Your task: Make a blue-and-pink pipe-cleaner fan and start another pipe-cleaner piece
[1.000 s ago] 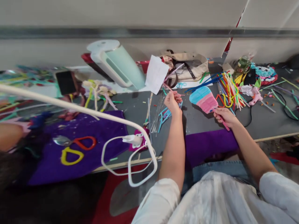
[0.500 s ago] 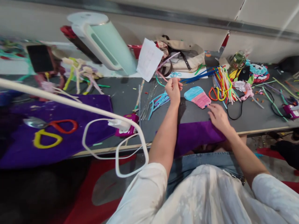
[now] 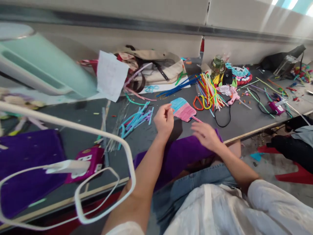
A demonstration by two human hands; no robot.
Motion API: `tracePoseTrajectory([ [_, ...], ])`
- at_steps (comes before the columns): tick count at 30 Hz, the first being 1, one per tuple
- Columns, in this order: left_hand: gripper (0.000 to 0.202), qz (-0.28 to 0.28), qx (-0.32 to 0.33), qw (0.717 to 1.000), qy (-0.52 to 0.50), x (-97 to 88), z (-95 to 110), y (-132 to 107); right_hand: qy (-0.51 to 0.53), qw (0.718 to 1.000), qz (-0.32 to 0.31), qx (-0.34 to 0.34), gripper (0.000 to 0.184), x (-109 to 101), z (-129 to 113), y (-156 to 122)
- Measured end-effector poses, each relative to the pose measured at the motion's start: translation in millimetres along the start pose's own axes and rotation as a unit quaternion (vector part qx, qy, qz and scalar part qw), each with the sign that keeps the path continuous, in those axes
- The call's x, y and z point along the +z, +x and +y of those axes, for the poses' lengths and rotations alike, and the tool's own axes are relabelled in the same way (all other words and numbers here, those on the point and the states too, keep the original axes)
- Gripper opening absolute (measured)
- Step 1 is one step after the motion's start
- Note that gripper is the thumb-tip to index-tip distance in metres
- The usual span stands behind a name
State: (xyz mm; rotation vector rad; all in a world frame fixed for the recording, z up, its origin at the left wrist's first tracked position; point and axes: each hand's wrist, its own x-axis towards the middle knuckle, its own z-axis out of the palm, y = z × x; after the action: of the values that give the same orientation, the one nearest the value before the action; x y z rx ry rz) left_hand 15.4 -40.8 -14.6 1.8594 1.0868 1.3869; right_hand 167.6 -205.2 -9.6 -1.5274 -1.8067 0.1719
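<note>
Our left hand [image 3: 164, 120] curls beside the blue-and-pink paddle [image 3: 183, 109], contents unclear. Our right hand [image 3: 205, 134], half-open, visibly gripping nothing, is by its stem [image 3: 197, 119].

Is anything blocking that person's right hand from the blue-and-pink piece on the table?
Nothing visible stands between the right hand and the blue-and-pink piece; its pink stem reaches close to that hand.

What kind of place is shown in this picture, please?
Probably a craft workspace: the grey worktable holds a bundle of colourful, pipe-cleaner-like strips, scissors with red and yellow handles, and a flat pink-and-blue piece.
</note>
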Motion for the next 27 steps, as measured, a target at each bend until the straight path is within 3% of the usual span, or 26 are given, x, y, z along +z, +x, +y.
tracePoseTrajectory([
  [1, 0.026, 0.003, 0.013, 1.0, 0.018, 0.7, -6, -2, -0.02, 0.996, 0.052, 0.063, 0.032, -18, 16, 3],
  [3, 0.027, 0.014, 0.012, 0.999, 0.046, 2.1, -15, -2, -0.099, 0.972, 0.09, 0.195, 0.037, -56, 53, 10],
  [6, 0.027, 0.021, 0.0, 0.998, 0.066, 3.2, -22, 0, -0.203, 0.917, 0.034, 0.343, 0.051, -107, 107, 17],
  [9, 0.025, 0.012, 0.001, 0.997, 0.075, 3.5, -22, 0, -0.215, 0.9, -0.034, 0.377, 0.056, -134, 143, 19],
  [15, 0.02, 0.032, -0.004, 0.998, 0.061, 2.5, -28, 2, -0.264, 0.894, -0.095, 0.351, 0.056, -135, 159, 21],
  [27, 0.013, 0.094, -0.101, 0.99, -0.027, -3.8, -28, 12, -0.333, 0.877, -0.102, 0.331, 0.052, -136, 161, 24],
])
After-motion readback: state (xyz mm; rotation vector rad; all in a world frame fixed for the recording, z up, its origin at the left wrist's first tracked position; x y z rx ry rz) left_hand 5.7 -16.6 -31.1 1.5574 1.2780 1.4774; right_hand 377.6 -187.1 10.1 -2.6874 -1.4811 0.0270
